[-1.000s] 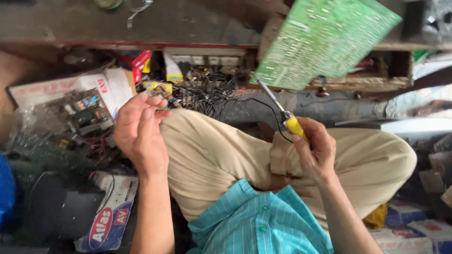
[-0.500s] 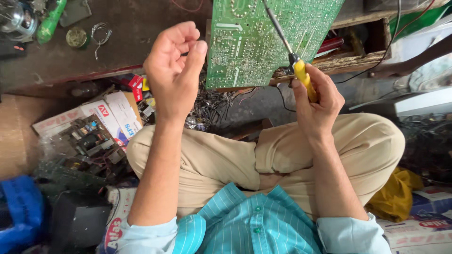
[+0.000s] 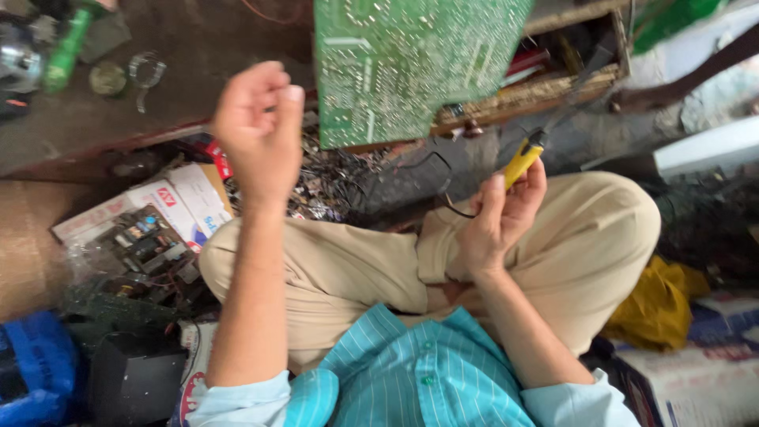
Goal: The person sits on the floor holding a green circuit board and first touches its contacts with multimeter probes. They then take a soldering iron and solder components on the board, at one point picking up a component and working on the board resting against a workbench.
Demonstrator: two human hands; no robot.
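Cluttered grey floor (image 3: 490, 158), low wooden shelf (image 3: 545, 91), daylight.

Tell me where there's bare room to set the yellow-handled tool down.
Barest patch: the dark benchtop between the green bottle and the green circuit board. Crowded: the wire tangle below the board, and the boxes and loose boards by the left knee.

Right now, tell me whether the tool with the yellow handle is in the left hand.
No, the yellow-handled tool is gripped by the right hand, while the left hand is raised in a loose fist apart from it.
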